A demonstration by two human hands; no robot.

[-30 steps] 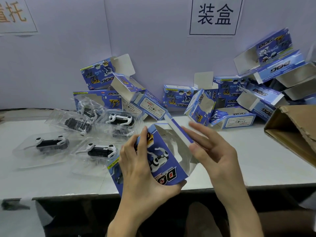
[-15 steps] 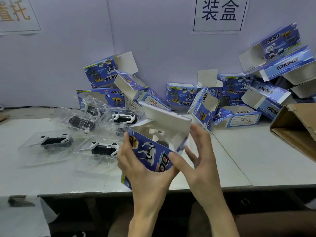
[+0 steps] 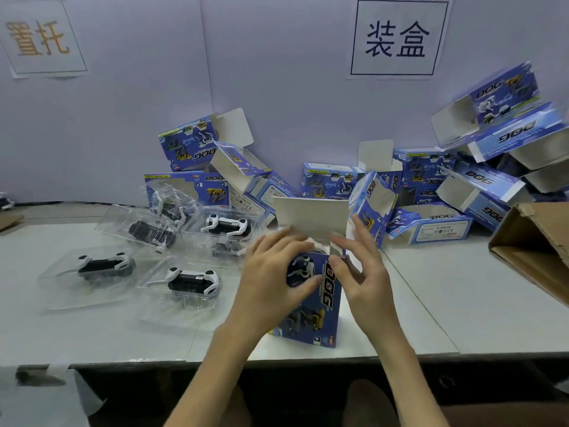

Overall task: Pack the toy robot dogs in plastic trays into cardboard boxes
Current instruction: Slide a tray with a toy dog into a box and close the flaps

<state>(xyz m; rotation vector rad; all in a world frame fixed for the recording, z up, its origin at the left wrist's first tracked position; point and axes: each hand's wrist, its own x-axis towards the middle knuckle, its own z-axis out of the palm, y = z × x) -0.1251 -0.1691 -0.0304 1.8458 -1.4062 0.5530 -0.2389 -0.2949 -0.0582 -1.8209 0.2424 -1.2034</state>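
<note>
A blue DOG box (image 3: 320, 306) stands upright on the white table (image 3: 462, 303) near its front edge, its white top flap (image 3: 311, 218) raised. My left hand (image 3: 274, 275) grips the box's left side, thumb across the printed front. My right hand (image 3: 360, 269) holds the box's upper right corner at the opening, fingers curled on the side flap. Several toy robot dogs in clear plastic trays lie to the left, the nearest tray (image 3: 187, 282) beside my left hand, another (image 3: 95, 268) further left.
Several open blue boxes (image 3: 431, 192) are piled against the back wall, more stacked at the right (image 3: 505, 124). A brown cardboard carton (image 3: 535, 248) juts in at the right edge. Two paper signs hang on the wall.
The box was tilted in the air between my hands; now it stands upright on the table with the top flap lifted. My right hand has closed onto its upper right corner.
</note>
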